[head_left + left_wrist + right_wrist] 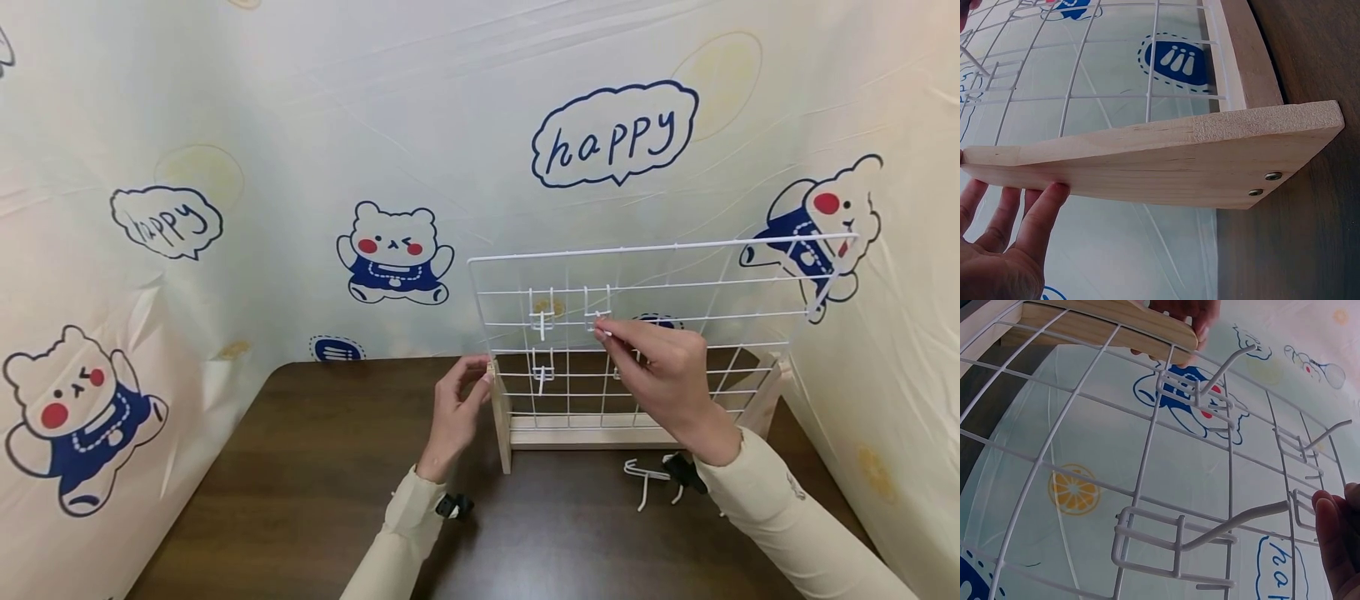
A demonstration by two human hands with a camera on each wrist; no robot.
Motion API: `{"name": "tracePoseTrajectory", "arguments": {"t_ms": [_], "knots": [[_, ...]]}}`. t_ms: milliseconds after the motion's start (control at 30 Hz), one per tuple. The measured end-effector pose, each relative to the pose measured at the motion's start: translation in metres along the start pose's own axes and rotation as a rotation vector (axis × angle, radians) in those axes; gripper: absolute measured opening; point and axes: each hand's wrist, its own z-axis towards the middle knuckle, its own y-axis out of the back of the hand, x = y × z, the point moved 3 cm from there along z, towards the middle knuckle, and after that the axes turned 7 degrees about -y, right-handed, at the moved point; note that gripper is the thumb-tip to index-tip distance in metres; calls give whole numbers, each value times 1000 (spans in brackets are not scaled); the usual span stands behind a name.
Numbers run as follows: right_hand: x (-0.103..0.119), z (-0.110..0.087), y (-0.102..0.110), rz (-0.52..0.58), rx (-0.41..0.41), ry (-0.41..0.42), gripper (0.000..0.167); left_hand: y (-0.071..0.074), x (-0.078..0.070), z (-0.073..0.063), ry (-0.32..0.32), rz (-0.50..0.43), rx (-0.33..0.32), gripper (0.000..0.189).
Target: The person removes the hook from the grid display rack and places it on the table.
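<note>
My right hand pinches the prong of a white wire hook on the upper part of a white wire grid. In the right wrist view its fingertips are at the right edge, beside that hook's frame. Three other hooks hang on the grid: one at upper left, one below it, and one partly behind my right hand in the head view. My left hand grips the upper end of the stand's left wooden side board, its fingers against the outer face.
Loose white hooks lie on the dark wooden table in front of the stand, partly hidden by the right wrist's black camera. A wooden crossbar runs along the grid's bottom. Printed cloth surrounds the table.
</note>
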Motion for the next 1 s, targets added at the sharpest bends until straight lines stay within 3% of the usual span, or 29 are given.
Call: {"name": "tracePoseTrajectory", "arguments": {"t_ms": [700, 1000], "knots": [[5, 10, 4, -9, -66, 11, 41, 0, 0, 1, 17, -8, -1, 21], [17, 6, 9, -26, -95, 45, 36, 0, -2, -1, 19, -14, 1, 21]]}}
